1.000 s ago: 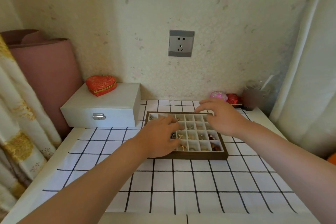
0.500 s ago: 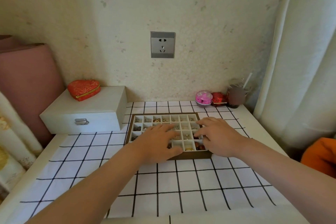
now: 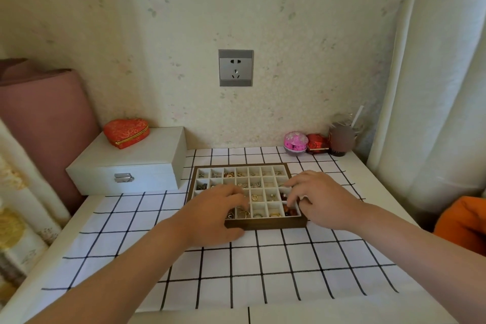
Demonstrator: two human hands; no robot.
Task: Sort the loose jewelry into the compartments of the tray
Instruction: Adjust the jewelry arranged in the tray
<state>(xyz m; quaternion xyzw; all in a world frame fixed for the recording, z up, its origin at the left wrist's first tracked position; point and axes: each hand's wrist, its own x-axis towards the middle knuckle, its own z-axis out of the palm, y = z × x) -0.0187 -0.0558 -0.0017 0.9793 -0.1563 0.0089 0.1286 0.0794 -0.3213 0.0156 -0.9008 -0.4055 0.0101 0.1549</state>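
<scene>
Left hand (image 3: pixel 218 214) hides the tray's (image 3: pixel 265 225) near-left compartments — jewelry pieces indistinct.

A pale, faintly speckled wall (image 3: pixel 302 34) is seen behind the desk (image 3: pixel 381 192), with 1 grey power socket (image 3: pixel 236 68) mounted at its middle. The desk is covered by a white cloth (image 3: pixel 263 271) ruled with a black grid. White curtains (image 3: pixel 434 87) are hung at the right, and a patterned curtain (image 3: pixel 15 218) is seen at the left edge. A dusky pink padded shape (image 3: pixel 42 134) is set against the left wall. The room is lit softly and evenly.
</scene>
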